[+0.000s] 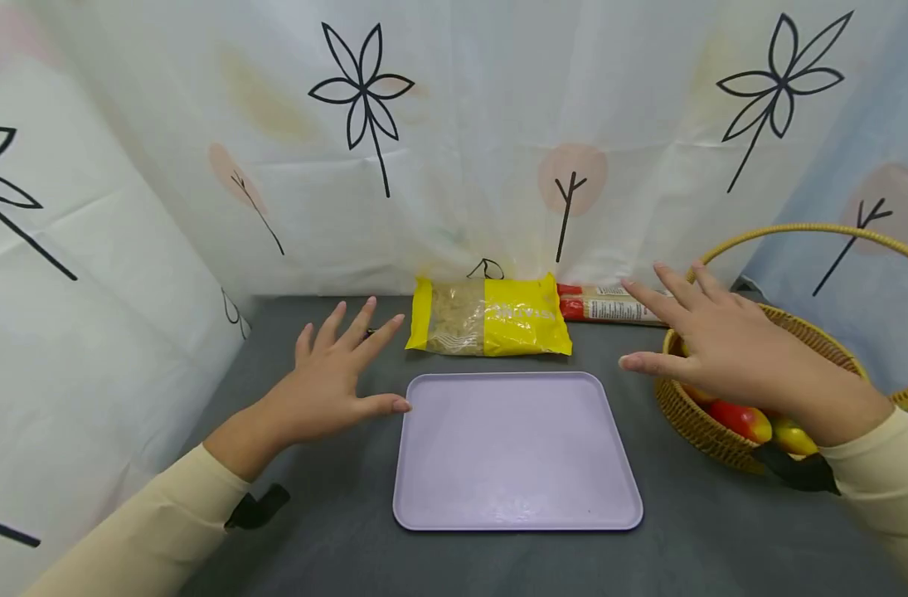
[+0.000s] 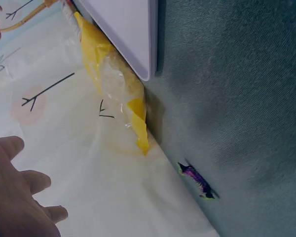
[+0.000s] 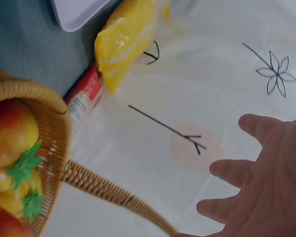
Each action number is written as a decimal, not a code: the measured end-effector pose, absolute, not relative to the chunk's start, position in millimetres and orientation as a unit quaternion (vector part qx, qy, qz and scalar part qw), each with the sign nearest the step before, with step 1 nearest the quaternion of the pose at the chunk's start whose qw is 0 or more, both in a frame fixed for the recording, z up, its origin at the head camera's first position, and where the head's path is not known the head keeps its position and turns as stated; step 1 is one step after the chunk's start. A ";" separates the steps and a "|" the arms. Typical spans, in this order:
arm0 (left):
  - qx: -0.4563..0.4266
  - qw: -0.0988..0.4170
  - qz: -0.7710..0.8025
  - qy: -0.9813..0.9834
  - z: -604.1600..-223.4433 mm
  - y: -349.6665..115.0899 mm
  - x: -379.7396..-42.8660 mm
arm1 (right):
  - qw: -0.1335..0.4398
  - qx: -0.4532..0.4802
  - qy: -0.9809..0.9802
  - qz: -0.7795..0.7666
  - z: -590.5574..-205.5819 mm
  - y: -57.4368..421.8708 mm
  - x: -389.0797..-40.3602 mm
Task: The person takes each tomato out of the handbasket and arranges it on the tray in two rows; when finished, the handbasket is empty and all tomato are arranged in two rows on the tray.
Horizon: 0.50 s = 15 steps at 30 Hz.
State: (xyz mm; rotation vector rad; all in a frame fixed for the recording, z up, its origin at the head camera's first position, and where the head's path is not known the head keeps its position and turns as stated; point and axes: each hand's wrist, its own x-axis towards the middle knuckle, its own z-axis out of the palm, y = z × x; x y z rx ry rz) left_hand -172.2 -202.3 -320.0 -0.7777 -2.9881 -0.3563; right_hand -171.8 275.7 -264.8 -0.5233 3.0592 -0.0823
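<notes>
My left hand (image 1: 330, 390) hovers over the table left of the lavender tray (image 1: 517, 452), fingers spread and holding nothing. Its thumb tip overlaps the tray's left edge in the head view. On the other side, my right hand (image 1: 737, 344) is held above the wicker basket (image 1: 711, 435), fingers also spread and nothing in them. Red and yellow fruit (image 1: 740, 420) shows in the basket beneath that wrist; green leaves (image 3: 27, 165) stand out among it in the right wrist view. Behind the tray lies a yellow pasta bag (image 1: 524, 319) with a see-through panel.
A red and white packet (image 1: 610, 304) lies at the back, partly hidden by my right hand. In the left wrist view a small purple wrapped item (image 2: 197, 181) lies near the table's back edge. The basket's tall handle (image 1: 812, 227) arches up. Patterned curtains (image 1: 454, 149) enclose the table.
</notes>
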 end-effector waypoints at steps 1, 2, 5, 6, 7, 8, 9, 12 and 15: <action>-0.252 0.017 -0.125 -0.959 -321.3 -203.2 -172.3 | 0.020 -0.168 0.985 -0.034 -264.6 280.2 -171.4; -0.254 0.016 -0.138 -0.957 -322.7 -204.3 -172.2 | 0.020 -0.168 0.985 -0.042 -264.8 284.7 -170.9; -0.259 0.016 -0.182 -0.948 -328.1 -207.5 -172.7 | 0.012 -0.177 0.981 -0.079 -266.7 299.5 -168.7; -0.262 0.017 -0.198 -0.944 -330.4 -208.6 -173.1 | 0.004 -0.185 0.978 -0.096 -267.8 304.7 -167.9; -0.265 0.018 -0.217 -0.939 -332.9 -209.7 -173.4 | -0.006 -0.195 0.974 -0.115 -269.2 310.3 -166.9; -0.269 0.020 -0.236 -0.933 -335.6 -210.7 -173.7 | -0.017 -0.204 0.970 -0.133 -270.6 315.6 -165.9; -0.274 0.021 -0.255 -0.927 -338.7 -211.5 -174.1 | -0.030 -0.215 0.964 -0.154 -272.6 321.4 -164.6; -0.292 0.019 -0.328 -0.898 -349.1 -214.7 -174.0 | -0.065 -0.245 0.944 -0.214 -280.9 337.8 -161.4; -0.310 0.002 -0.409 -0.858 -361.4 -217.0 -173.4 | -0.082 -0.244 0.929 -0.267 -290.7 352.9 -156.0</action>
